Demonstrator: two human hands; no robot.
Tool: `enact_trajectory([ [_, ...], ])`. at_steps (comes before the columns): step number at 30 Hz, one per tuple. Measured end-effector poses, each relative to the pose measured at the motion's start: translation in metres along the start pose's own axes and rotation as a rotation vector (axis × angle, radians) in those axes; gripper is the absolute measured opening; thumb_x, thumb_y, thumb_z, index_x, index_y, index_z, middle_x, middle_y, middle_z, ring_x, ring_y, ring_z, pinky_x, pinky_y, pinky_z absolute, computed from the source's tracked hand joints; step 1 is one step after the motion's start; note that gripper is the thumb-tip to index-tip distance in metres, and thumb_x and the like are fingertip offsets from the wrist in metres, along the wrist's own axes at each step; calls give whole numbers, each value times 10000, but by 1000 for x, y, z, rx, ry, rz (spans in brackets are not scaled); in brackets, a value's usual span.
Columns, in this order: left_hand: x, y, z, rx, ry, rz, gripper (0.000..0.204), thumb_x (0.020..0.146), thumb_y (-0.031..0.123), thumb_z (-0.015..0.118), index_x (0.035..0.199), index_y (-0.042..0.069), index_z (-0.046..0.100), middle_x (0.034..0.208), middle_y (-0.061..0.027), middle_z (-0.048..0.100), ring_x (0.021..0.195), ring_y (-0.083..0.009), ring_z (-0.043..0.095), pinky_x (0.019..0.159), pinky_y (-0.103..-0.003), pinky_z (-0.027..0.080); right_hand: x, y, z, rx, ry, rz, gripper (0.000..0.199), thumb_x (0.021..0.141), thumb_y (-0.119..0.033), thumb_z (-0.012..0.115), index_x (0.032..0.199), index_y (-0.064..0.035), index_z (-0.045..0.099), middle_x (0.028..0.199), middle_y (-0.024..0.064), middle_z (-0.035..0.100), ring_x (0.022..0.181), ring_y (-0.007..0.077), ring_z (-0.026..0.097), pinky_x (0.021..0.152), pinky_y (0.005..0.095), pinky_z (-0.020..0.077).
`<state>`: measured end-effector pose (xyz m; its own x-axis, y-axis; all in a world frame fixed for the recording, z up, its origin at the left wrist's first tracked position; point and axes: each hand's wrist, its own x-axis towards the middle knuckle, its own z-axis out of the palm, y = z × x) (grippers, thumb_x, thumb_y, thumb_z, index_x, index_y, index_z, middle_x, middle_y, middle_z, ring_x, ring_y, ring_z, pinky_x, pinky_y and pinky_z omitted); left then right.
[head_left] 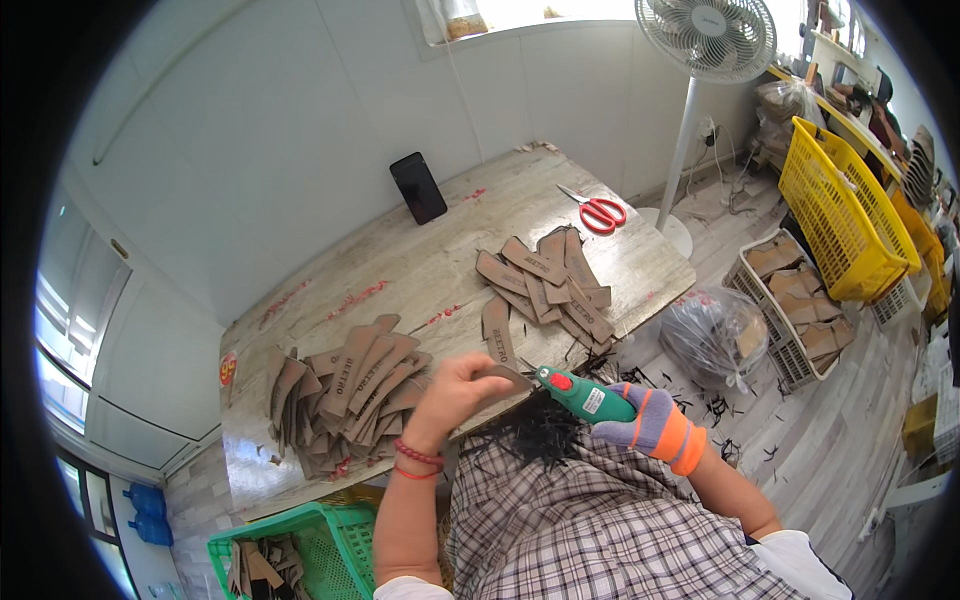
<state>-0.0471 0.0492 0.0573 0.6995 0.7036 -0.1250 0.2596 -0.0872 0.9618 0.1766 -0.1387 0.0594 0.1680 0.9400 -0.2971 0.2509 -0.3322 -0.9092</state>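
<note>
Against the pale wall, worktop (445, 262): scuffed and red-marked, it carries two loose piles, with its near edge just beyond the hands.
Plaid garment (570, 530): spread over the lap, below both hands.
Left pile (365, 372): curved brown pieces, overlapping, to the left of and beyond the left wrist.
Right pile (545, 282): similar pieces fanned out farther from the body; one reaches toward the left fingers.
Black trimmings (535, 432): a tangled heap on the garment, between the forearms and nearer the body than the work.
Right hand (645, 422): gloved in grey and orange, its fingers wrapped around the rear of the tool.
Left hand (455, 395): bare, its fingers closed in a pinch on the held piece — the nearer hand, in direct contact with it.
Green tool (588, 400): red-buttoned; its long axis slopes from the right palm leftward and slightly away from the body.
Brown piece (510, 378): held at the worktop's near edge, its visible part running rightward from the left fingers and dipping slightly toward the body.
Nose of the tool (546, 375): faces the piece's free right end — the governing relation, piece to the left, tool to the right; whether they touch cannot be told.
</note>
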Motion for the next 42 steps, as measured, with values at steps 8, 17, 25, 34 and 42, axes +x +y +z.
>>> enact_trajectory([
  [8, 32, -28, -121, 1224, 881, 429, 186, 767, 167, 733, 882, 49, 648, 901, -91, 570, 914, -279, 534, 806, -409, 427, -4, 40, -3, 194, 114, -8, 579, 763, -338, 835, 1174, 4, 612, 774, 20, 670, 621, 44, 583, 566, 215, 485],
  [17, 137, -115, 26, 822, 767, 89, 366, 728, 202, 752, 1019, 48, 592, 974, -139, 591, 1021, -339, 543, 881, -444, 433, 5, 52, 0, 155, 119, 1, 482, 798, -276, 802, 1133, 10, 607, 757, 19, 644, 582, 64, 575, 531, 219, 476],
  [25, 57, -130, 54, -22, 477, -45, 213, 846, 111, 657, 1030, 18, 604, 897, -77, 672, 759, -223, 617, 707, -353, 496, 10, 52, 8, 169, 140, 17, 544, 784, -369, 804, 1143, -3, 624, 700, 25, 652, 562, 63, 580, 536, 231, 475],
  [34, 15, -56, 84, -763, 557, 145, 93, 924, 81, 635, 956, 3, 676, 888, -5, 672, 757, -55, 566, 708, -213, 453, 5, 53, 20, 73, 242, -25, 533, 775, -396, 805, 1095, -6, 633, 684, 31, 649, 580, 76, 588, 550, 241, 481],
  [42, 29, -43, 95, -930, 654, 126, 113, 870, 94, 710, 954, 23, 685, 884, -22, 693, 755, -87, 594, 708, -221, 450, -2, 36, 19, 147, 218, 21, 507, 772, -358, 819, 1073, 0, 624, 662, 13, 627, 557, 59, 562, 513, 232, 458],
])
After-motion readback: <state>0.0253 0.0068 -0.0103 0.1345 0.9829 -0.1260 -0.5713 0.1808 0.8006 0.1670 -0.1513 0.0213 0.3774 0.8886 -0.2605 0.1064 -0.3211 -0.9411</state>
